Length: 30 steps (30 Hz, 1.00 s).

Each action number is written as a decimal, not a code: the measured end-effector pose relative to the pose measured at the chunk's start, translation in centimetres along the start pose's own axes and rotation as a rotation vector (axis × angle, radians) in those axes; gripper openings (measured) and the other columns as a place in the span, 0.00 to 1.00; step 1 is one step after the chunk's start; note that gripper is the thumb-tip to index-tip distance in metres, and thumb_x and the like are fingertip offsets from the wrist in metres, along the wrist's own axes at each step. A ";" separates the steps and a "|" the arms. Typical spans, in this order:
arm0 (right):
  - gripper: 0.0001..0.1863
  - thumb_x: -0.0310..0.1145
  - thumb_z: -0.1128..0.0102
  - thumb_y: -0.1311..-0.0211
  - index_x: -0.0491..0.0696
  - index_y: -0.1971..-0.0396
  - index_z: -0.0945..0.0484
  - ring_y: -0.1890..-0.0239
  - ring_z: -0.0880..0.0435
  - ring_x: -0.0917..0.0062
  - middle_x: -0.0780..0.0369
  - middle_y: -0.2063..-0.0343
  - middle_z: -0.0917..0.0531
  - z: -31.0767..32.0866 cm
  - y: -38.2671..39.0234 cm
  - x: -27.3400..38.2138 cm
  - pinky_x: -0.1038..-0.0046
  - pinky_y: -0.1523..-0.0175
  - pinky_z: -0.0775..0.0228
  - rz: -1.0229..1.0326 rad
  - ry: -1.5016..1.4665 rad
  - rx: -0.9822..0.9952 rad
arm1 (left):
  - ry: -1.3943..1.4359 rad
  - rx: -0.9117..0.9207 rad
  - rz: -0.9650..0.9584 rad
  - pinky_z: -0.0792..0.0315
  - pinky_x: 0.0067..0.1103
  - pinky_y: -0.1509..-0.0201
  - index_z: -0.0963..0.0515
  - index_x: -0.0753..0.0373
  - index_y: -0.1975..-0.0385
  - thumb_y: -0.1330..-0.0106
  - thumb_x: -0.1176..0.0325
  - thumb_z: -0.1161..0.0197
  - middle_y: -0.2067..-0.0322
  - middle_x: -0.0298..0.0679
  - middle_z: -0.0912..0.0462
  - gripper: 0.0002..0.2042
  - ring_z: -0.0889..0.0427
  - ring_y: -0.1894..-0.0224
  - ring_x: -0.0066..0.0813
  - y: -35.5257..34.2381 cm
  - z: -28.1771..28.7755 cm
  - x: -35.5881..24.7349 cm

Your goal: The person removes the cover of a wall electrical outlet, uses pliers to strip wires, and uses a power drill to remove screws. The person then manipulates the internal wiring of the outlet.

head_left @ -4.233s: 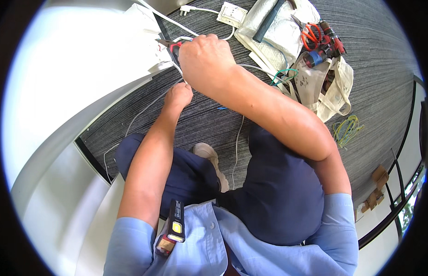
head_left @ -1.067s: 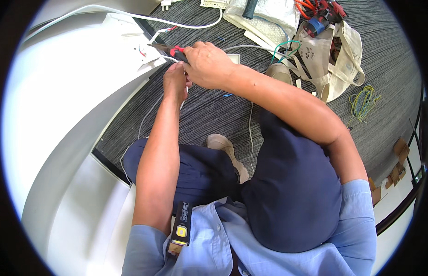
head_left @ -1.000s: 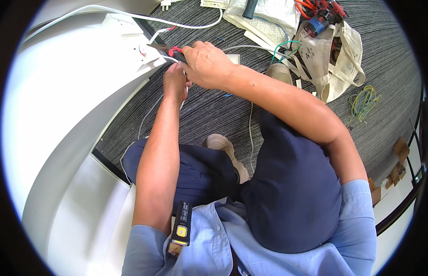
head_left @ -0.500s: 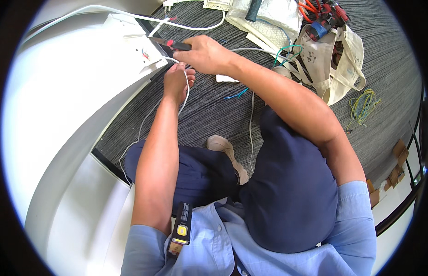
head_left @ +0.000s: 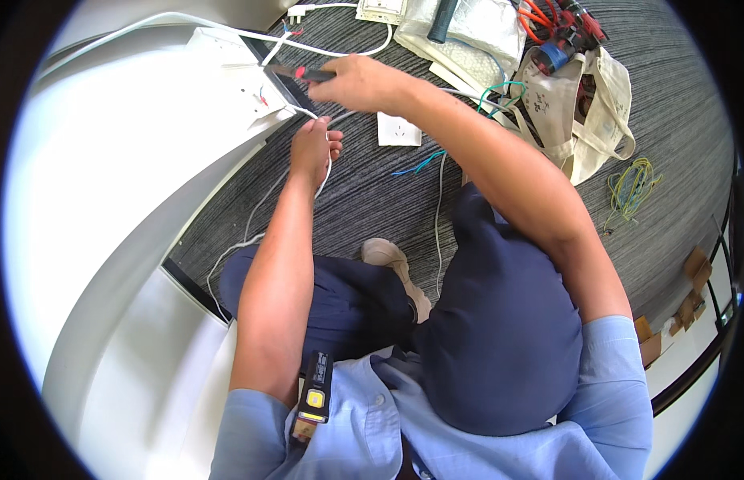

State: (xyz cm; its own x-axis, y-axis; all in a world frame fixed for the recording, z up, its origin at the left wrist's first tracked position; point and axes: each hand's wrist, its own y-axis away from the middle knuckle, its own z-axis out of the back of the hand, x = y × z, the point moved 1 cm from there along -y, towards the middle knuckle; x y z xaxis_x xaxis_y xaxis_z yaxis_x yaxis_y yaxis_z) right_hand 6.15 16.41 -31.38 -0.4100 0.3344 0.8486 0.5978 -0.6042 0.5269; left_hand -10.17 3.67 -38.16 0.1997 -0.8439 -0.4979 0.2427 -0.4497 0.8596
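Observation:
My right hand (head_left: 357,82) is closed around a hand tool (head_left: 311,74) with a black and red handle; its dark tip points left, toward the white panel (head_left: 220,80). Its exact kind is hard to make out. Just below, my left hand (head_left: 311,152) pinches a thin white cable (head_left: 303,110) that comes out beside the panel and hangs down past my wrist. Short coloured wire ends (head_left: 263,98) stick out near the panel's edge. Another white cable end (head_left: 277,46) with red and blue wires stands above the tool.
A white socket plate (head_left: 399,130) lies on the dark carpet, right of my hands. A canvas bag (head_left: 576,112), a power drill (head_left: 560,50) and clear plastic wrapping (head_left: 484,32) are at the far right. Coiled yellow-green wire (head_left: 633,188) lies nearer. A white plug (head_left: 296,12) rests at the top.
My right hand with the tool has risen slightly away from my left hand. My left hand has shifted a little right and nearer with the cable. More of the socket plate shows.

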 end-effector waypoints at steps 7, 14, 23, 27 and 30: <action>0.18 0.41 0.39 0.34 0.41 0.56 0.14 0.66 0.13 0.55 0.48 0.69 0.13 0.2 3.3 -1.6 0.59 0.54 0.21 0.149 0.359 -0.029 | -0.055 -0.131 -0.062 0.36 0.20 0.79 0.21 0.67 0.52 0.21 0.62 0.45 0.74 0.37 0.21 0.14 0.29 0.80 0.18 0.1 -0.9 0.5; 0.16 0.38 0.39 0.36 0.41 0.58 0.15 0.63 0.13 0.50 0.48 0.70 0.13 0.0 1.8 -0.1 0.55 0.52 0.21 0.316 0.574 -0.065 | -0.119 -0.269 -0.178 0.38 0.23 0.76 0.20 0.68 0.71 0.27 0.64 0.43 0.79 0.37 0.20 0.14 0.29 0.80 0.20 1.3 -1.7 0.9; 0.15 0.37 0.42 0.40 0.44 0.62 0.13 0.57 0.11 0.53 0.49 0.66 0.11 0.1 1.0 1.5 0.56 0.46 0.20 0.223 0.522 0.089 | -0.143 -0.362 -0.236 0.35 0.28 0.72 0.21 0.69 0.78 0.28 0.64 0.44 0.82 0.38 0.21 0.18 0.27 0.79 0.23 2.4 -2.1 0.3; 0.16 0.38 0.42 0.39 0.43 0.61 0.13 0.57 0.11 0.54 0.49 0.65 0.11 -0.2 0.7 1.6 0.56 0.46 0.20 0.243 0.547 0.083 | -0.200 -0.355 -0.260 0.36 0.27 0.72 0.21 0.69 0.78 0.28 0.64 0.44 0.82 0.37 0.21 0.18 0.27 0.79 0.22 2.4 -2.0 0.3; 0.16 0.38 0.43 0.39 0.43 0.62 0.13 0.57 0.11 0.54 0.49 0.65 0.11 -0.5 0.5 1.3 0.57 0.46 0.20 0.270 0.559 0.033 | -0.184 -0.366 -0.255 0.36 0.27 0.72 0.21 0.69 0.78 0.28 0.64 0.44 0.82 0.37 0.21 0.18 0.28 0.80 0.22 2.3 -1.9 0.4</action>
State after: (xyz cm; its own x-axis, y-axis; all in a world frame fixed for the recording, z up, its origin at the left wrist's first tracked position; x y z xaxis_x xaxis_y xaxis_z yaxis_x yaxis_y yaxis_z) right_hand 5.54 16.17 -29.99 -0.5346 -0.2618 0.8035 0.7481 -0.5889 0.3059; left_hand -7.71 2.87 -36.60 -0.0733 -0.7728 -0.6304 0.5871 -0.5444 0.5991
